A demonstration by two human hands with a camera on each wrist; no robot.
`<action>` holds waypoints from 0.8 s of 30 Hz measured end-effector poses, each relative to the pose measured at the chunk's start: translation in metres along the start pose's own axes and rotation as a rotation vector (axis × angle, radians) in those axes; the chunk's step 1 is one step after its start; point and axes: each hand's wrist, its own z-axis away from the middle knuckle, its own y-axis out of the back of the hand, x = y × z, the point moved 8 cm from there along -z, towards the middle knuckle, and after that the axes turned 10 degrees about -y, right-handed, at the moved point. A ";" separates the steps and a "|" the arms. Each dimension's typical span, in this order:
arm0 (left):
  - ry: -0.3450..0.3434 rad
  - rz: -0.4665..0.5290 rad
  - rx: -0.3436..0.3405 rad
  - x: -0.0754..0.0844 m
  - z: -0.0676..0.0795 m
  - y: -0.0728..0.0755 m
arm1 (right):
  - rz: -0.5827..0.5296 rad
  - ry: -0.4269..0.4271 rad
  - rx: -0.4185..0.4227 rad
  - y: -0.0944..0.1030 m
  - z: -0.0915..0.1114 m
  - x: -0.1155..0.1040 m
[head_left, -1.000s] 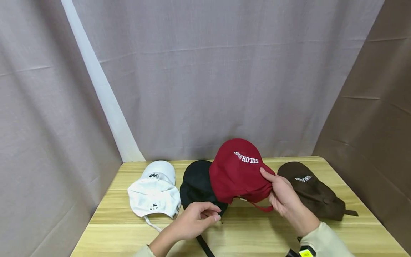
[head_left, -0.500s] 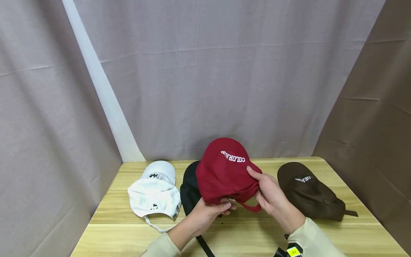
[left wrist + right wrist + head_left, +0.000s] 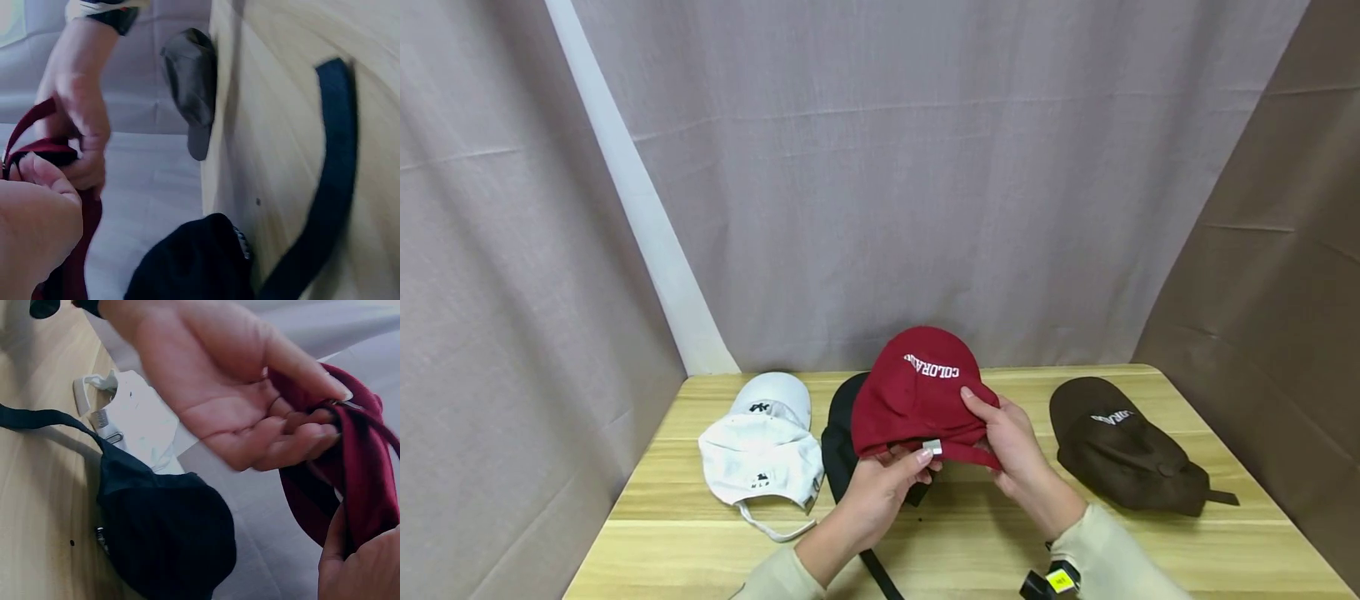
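Note:
A red cap (image 3: 917, 392) with white COLORADO lettering is held up above the table in both hands, its brim away from me. My right hand (image 3: 1018, 442) grips its right side, thumb on the outside and fingers tucked under. With thumb and fingers, my left hand (image 3: 880, 492) pinches the metal buckle (image 3: 932, 447) at the cap's rear opening. From there the red strap (image 3: 966, 454) runs toward the right hand. In the right wrist view the left thumb (image 3: 312, 375) presses at the buckle. Behind and below the red cap lies a black cap (image 3: 842, 442), partly hidden.
On the wooden table (image 3: 1000, 550) a white cap (image 3: 763, 458) lies at the left and a brown cap (image 3: 1123, 450) at the right. The black cap's loose strap (image 3: 880, 575) reaches toward the front edge. Grey curtains (image 3: 925, 183) stand behind the table.
My left hand has come up from over the black cap to the red cap's rear and now pinches its buckle. The right hand has moved the red cap leftward.

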 end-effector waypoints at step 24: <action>-0.120 0.040 0.025 0.030 0.000 0.001 | 0.085 0.015 -0.123 -0.008 0.010 0.011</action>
